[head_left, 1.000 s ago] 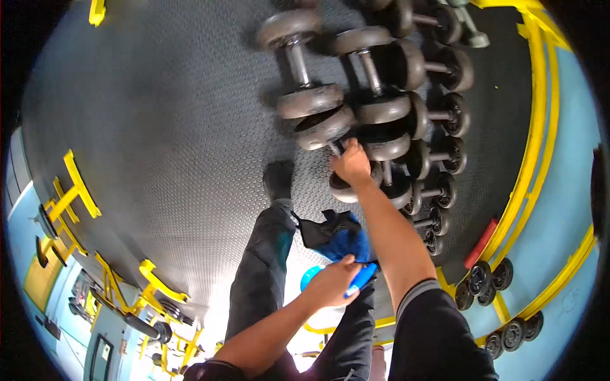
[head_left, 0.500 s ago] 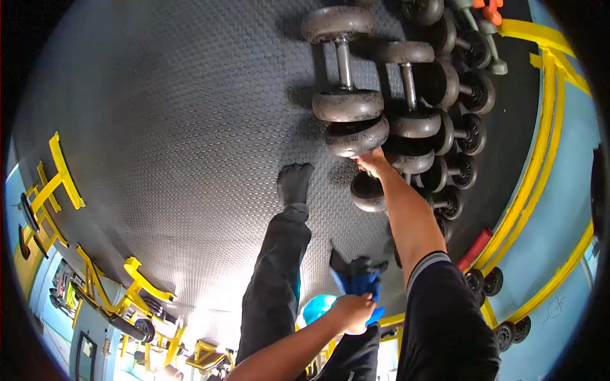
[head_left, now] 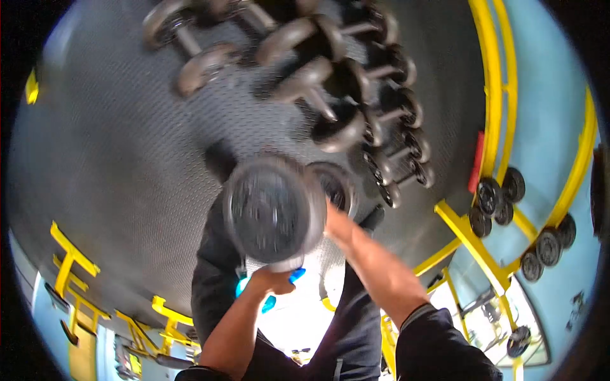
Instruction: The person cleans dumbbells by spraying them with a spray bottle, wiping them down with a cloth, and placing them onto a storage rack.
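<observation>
A large dark dumbbell (head_left: 267, 213), blurred by motion, is raised off the floor in front of my legs. My right hand (head_left: 335, 222) is closed on its handle between the two round heads; the fingers are mostly hidden. Just below the near head is my left hand (head_left: 273, 280), with its fingers closed round a blue cloth (head_left: 297, 275). Most of that cloth is hidden behind the hand and the dumbbell. A teal ball (head_left: 241, 287) shows partly beside my left wrist.
More dumbbells (head_left: 318, 101) lie in rows on the black textured floor (head_left: 140, 140). Yellow racks with weight plates (head_left: 548, 247) line the blue wall at the right, near a red roller (head_left: 476, 162). Yellow gym machines (head_left: 73, 254) stand at the lower left.
My right hand has lifted a dumbbell from the floor row towards my body. My left hand, still on the blue cloth, is now close under it. The view has shifted.
</observation>
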`<action>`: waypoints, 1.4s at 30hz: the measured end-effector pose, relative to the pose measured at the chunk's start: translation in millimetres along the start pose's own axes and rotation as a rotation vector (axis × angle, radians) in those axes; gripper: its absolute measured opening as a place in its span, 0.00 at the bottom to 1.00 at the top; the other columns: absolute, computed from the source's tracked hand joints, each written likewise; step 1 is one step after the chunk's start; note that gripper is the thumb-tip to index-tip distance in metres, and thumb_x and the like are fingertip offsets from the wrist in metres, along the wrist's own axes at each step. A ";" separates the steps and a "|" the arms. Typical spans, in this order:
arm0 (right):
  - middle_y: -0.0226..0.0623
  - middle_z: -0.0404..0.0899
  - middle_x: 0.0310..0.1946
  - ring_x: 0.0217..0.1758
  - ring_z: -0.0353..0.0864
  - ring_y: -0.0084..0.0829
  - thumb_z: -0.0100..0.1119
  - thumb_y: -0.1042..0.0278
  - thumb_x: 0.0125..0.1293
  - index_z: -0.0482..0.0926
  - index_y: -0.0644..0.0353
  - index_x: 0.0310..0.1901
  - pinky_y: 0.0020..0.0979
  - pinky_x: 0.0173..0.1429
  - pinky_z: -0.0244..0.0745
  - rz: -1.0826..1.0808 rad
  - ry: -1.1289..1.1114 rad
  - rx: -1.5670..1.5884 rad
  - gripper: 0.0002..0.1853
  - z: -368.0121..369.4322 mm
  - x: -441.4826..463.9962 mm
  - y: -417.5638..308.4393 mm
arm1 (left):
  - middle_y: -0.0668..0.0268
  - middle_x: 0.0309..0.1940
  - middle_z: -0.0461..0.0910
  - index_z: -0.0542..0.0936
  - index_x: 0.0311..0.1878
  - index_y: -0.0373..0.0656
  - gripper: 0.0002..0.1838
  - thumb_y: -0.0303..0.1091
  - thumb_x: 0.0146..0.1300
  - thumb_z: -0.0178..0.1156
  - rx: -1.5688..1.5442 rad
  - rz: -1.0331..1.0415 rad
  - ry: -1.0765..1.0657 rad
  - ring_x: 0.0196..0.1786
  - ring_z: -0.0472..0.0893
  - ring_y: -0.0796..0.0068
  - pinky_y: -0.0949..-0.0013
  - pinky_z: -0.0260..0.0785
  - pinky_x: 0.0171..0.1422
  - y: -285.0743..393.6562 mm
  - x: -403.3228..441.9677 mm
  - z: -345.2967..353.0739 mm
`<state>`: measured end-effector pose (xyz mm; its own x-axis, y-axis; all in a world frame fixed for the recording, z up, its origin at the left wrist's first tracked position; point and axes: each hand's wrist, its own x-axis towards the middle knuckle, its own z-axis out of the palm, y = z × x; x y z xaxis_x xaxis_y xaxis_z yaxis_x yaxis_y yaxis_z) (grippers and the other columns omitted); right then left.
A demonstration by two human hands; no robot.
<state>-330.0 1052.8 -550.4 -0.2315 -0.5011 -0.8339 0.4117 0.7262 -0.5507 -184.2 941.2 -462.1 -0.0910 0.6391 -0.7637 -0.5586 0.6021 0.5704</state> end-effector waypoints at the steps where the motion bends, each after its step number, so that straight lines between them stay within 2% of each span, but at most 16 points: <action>1: 0.43 0.82 0.34 0.39 0.80 0.29 0.61 0.65 0.57 0.81 0.62 0.37 0.32 0.45 0.74 -0.209 -0.034 -0.125 0.11 10.8 -31.6 23.1 | 0.53 0.62 0.72 0.71 0.62 0.43 0.29 0.45 0.58 0.52 0.278 0.044 -0.036 0.68 0.66 0.54 0.58 0.62 0.68 25.4 -22.1 -34.6; 2: 0.41 0.83 0.34 0.40 0.80 0.28 0.61 0.67 0.57 0.81 0.62 0.38 0.31 0.46 0.73 -0.153 0.001 0.225 0.09 22.4 -64.8 39.7 | 0.53 0.62 0.72 0.71 0.62 0.43 0.29 0.45 0.58 0.52 0.312 0.050 -0.052 0.68 0.66 0.54 0.58 0.62 0.68 31.2 -19.0 -31.8; 3: 0.37 0.83 0.36 0.40 0.80 0.29 0.60 0.70 0.60 0.82 0.63 0.40 0.30 0.47 0.73 -0.256 0.022 0.071 0.08 13.9 -102.4 29.7 | 0.52 0.60 0.73 0.72 0.62 0.43 0.29 0.46 0.57 0.53 0.246 0.009 -0.050 0.67 0.68 0.54 0.58 0.63 0.68 27.5 -17.5 -26.0; 4: 0.32 0.83 0.36 0.39 0.80 0.29 0.59 0.72 0.61 0.82 0.63 0.41 0.32 0.48 0.73 -0.053 0.025 0.722 0.08 24.3 -130.6 43.0 | 0.51 0.59 0.74 0.72 0.61 0.43 0.30 0.47 0.56 0.55 0.181 -0.036 -0.045 0.66 0.69 0.54 0.58 0.64 0.67 19.8 -14.1 -19.5; 5: 0.38 0.82 0.45 0.48 0.78 0.30 0.62 0.69 0.62 0.80 0.62 0.50 0.34 0.56 0.71 -0.156 0.023 0.584 0.15 28.9 -150.1 70.6 | 0.50 0.58 0.75 0.73 0.61 0.43 0.31 0.48 0.55 0.57 0.119 -0.081 -0.036 0.65 0.70 0.53 0.58 0.64 0.66 9.1 -9.2 -13.0; 8: 0.39 0.82 0.45 0.49 0.78 0.30 0.61 0.68 0.63 0.80 0.62 0.50 0.34 0.56 0.71 -0.180 0.246 0.612 0.15 23.7 -190.0 104.2 | 0.48 0.54 0.77 0.74 0.60 0.44 0.32 0.51 0.53 0.62 -0.065 -0.222 -0.015 0.61 0.74 0.52 0.59 0.67 0.64 -0.9 16.9 7.0; 9: 0.39 0.81 0.46 0.49 0.77 0.30 0.61 0.68 0.63 0.79 0.62 0.50 0.34 0.56 0.71 -0.179 0.329 0.617 0.15 13.7 -189.1 113.7 | 0.49 0.53 0.78 0.74 0.59 0.44 0.32 0.51 0.53 0.62 0.082 -0.299 0.001 0.57 0.77 0.50 0.58 0.69 0.62 7.8 28.4 14.5; 14: 0.39 0.81 0.47 0.50 0.77 0.31 0.59 0.66 0.64 0.79 0.62 0.51 0.34 0.56 0.71 -0.198 0.682 0.649 0.16 -49.5 -226.1 209.2 | 0.56 0.59 0.74 0.76 0.55 0.51 0.26 0.49 0.52 0.62 0.250 -0.263 0.092 0.59 0.75 0.52 0.56 0.67 0.63 31.5 47.5 42.1; 16: 0.39 0.80 0.47 0.51 0.77 0.32 0.58 0.65 0.65 0.79 0.62 0.51 0.34 0.56 0.72 -0.190 0.816 0.662 0.16 -69.5 -237.6 251.3 | 0.54 0.58 0.74 0.75 0.57 0.56 0.27 0.49 0.53 0.61 0.233 -0.195 0.076 0.60 0.74 0.50 0.56 0.66 0.64 43.8 54.4 54.0; 21: 0.40 0.80 0.49 0.52 0.76 0.32 0.56 0.63 0.66 0.78 0.62 0.52 0.35 0.57 0.72 -0.133 1.097 0.700 0.17 -129.4 -236.4 352.6 | 0.51 0.60 0.72 0.74 0.59 0.56 0.27 0.48 0.53 0.62 0.274 -0.120 0.114 0.63 0.71 0.48 0.53 0.65 0.66 48.7 78.0 96.1; 27: 0.40 0.79 0.50 0.53 0.75 0.34 0.53 0.61 0.68 0.77 0.62 0.53 0.35 0.57 0.72 -0.004 1.300 0.673 0.18 -210.0 -211.4 471.5 | 0.53 0.53 0.74 0.74 0.58 0.48 0.25 0.38 0.55 0.62 0.149 -0.082 0.299 0.56 0.76 0.49 0.56 0.68 0.60 98.2 96.7 115.5; 32: 0.41 0.78 0.51 0.55 0.75 0.35 0.51 0.59 0.69 0.77 0.62 0.54 0.36 0.57 0.73 0.049 1.361 0.645 0.19 -233.5 -168.7 571.5 | 0.52 0.53 0.74 0.74 0.59 0.47 0.25 0.37 0.56 0.60 0.137 -0.145 0.341 0.56 0.76 0.50 0.56 0.68 0.60 104.8 84.5 115.0; 34: 0.41 0.78 0.52 0.55 0.75 0.35 0.51 0.58 0.70 0.76 0.62 0.54 0.36 0.58 0.73 0.021 1.354 0.663 0.19 -231.0 -142.1 615.8 | 0.55 0.52 0.75 0.72 0.60 0.46 0.26 0.39 0.58 0.60 0.088 -0.222 0.297 0.54 0.77 0.54 0.57 0.68 0.59 109.5 81.1 110.1; 36: 0.41 0.77 0.52 0.56 0.74 0.35 0.50 0.57 0.70 0.76 0.62 0.55 0.36 0.58 0.73 0.017 1.368 0.663 0.19 -222.4 -141.8 680.4 | 0.52 0.53 0.74 0.71 0.62 0.47 0.28 0.41 0.56 0.60 0.080 -0.208 0.320 0.56 0.76 0.51 0.56 0.68 0.61 103.1 81.5 109.5; 39: 0.41 0.77 0.53 0.56 0.74 0.36 0.49 0.56 0.71 0.76 0.62 0.55 0.36 0.58 0.73 0.045 1.459 0.606 0.20 -185.6 -133.0 646.5 | 0.52 0.53 0.73 0.68 0.63 0.45 0.31 0.45 0.56 0.59 0.175 -0.118 0.380 0.55 0.76 0.51 0.55 0.68 0.61 69.2 80.4 122.3; 42: 0.42 0.76 0.54 0.57 0.74 0.36 0.47 0.55 0.72 0.75 0.62 0.56 0.36 0.58 0.74 0.066 1.608 0.521 0.21 -160.0 -136.0 590.1 | 0.52 0.54 0.73 0.67 0.64 0.43 0.33 0.47 0.56 0.59 0.084 -0.200 0.310 0.56 0.76 0.51 0.55 0.69 0.61 98.8 75.4 103.4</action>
<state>-196.6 1624.8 -768.0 -0.6657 0.7113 -0.2256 0.6066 0.3396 -0.7188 -161.0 1098.4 -432.1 -0.2392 0.3377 -0.9103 -0.5221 0.7458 0.4139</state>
